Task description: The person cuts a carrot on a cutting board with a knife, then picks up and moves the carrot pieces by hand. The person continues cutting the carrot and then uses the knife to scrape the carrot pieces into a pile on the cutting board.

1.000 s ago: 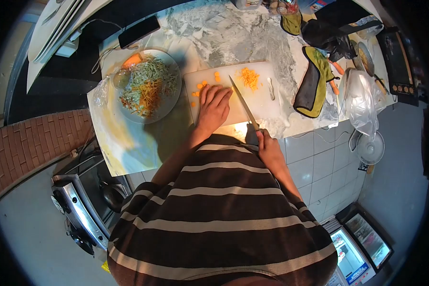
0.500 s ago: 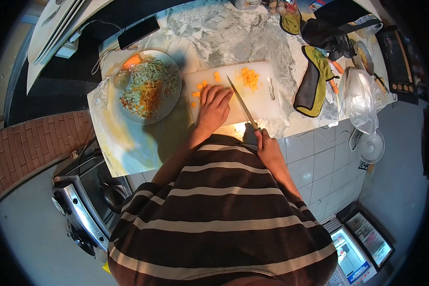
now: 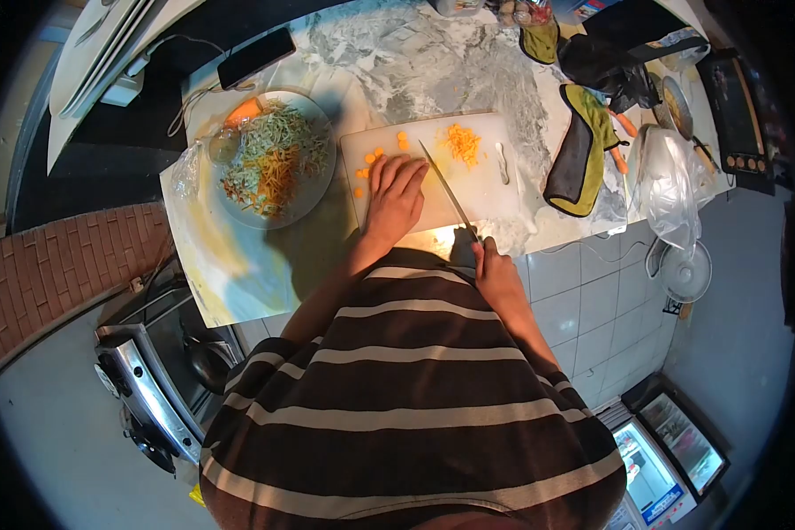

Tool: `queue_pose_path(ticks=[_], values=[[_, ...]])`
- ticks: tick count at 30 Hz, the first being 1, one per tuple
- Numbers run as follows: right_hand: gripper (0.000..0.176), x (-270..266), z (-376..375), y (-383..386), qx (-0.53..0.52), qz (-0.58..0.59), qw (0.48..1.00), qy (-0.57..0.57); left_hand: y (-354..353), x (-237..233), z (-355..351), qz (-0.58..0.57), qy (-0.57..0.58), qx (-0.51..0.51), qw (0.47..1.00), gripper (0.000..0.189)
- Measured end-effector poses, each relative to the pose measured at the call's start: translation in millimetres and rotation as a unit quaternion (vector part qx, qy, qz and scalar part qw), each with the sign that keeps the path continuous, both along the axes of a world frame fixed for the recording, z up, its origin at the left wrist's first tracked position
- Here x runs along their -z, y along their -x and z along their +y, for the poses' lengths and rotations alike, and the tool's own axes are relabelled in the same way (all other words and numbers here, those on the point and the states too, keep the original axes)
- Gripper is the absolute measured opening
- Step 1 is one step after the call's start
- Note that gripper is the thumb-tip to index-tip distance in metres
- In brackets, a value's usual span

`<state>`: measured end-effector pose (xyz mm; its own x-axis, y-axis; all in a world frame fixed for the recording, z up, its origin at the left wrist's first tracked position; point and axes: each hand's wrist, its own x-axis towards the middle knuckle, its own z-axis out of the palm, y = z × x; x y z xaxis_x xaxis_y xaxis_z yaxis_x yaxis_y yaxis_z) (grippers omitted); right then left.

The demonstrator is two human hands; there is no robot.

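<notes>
On the white cutting board (image 3: 495,196), my left hand (image 3: 396,196) presses down with its fingers bent and close together, the fingertips beside the knife blade. Whatever lies under those fingertips is hidden. My right hand (image 3: 496,269) is closed round the handle of a kitchen knife (image 3: 450,193), whose blade slants across the board with the tip pointing away from me. Orange carrot slices (image 3: 371,157) lie scattered above and left of my left hand. Past the blade sits a small heap of finely cut carrot (image 3: 461,145).
A plate (image 3: 320,194) of shredded greens and carrot, with a larger carrot piece (image 3: 244,112), stands left of the board. Behind it lies a phone (image 3: 256,59). To the right are a green-edged black cloth (image 3: 576,159) and a clear plastic bag (image 3: 667,181). A stove (image 3: 155,389) is at lower left.
My left hand has drawn back very slightly to the left from the blade. The knife and my right hand have barely shifted, and the cut carrot looks the same.
</notes>
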<state>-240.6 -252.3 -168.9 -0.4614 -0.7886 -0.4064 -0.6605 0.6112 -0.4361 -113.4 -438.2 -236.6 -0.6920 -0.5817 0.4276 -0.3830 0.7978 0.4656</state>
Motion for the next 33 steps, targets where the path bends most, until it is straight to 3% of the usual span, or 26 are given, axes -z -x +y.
queue_pose_path(ticks=[14,17,19,22,26,29,31,33], values=[[0.033,12,-1,-3,0.007,-0.011,1.0,-0.004,0,1,-2,0.005,-0.026,-0.016,1.0,0.042],[0.038,9,-2,5,0.02,-0.063,0.997,-0.026,-1,1,-2,0.005,-0.024,-0.014,1.0,0.043],[0.045,7,1,14,0.026,-0.201,0.977,0.06,-2,1,-2,0.001,-0.02,-0.012,1.0,0.044],[0.044,-2,-4,18,0.051,-0.214,0.975,0.007,-2,1,-1,-0.012,-0.017,-0.007,1.0,0.046],[0.053,11,-2,17,0.031,-0.195,0.979,0.043,-1,-1,0,-0.038,-0.005,-0.011,0.999,0.048],[0.056,-4,-8,19,0.087,-0.269,0.958,-0.042,-1,2,0,-0.034,-0.006,-0.006,0.999,0.049],[0.056,-10,-10,21,0.158,-0.354,0.916,-0.102,-1,2,1,-0.034,-0.001,-0.007,0.999,0.048],[0.054,-9,-8,21,0.179,-0.374,0.905,-0.095,0,2,0,-0.034,0.004,-0.009,0.999,0.047]])
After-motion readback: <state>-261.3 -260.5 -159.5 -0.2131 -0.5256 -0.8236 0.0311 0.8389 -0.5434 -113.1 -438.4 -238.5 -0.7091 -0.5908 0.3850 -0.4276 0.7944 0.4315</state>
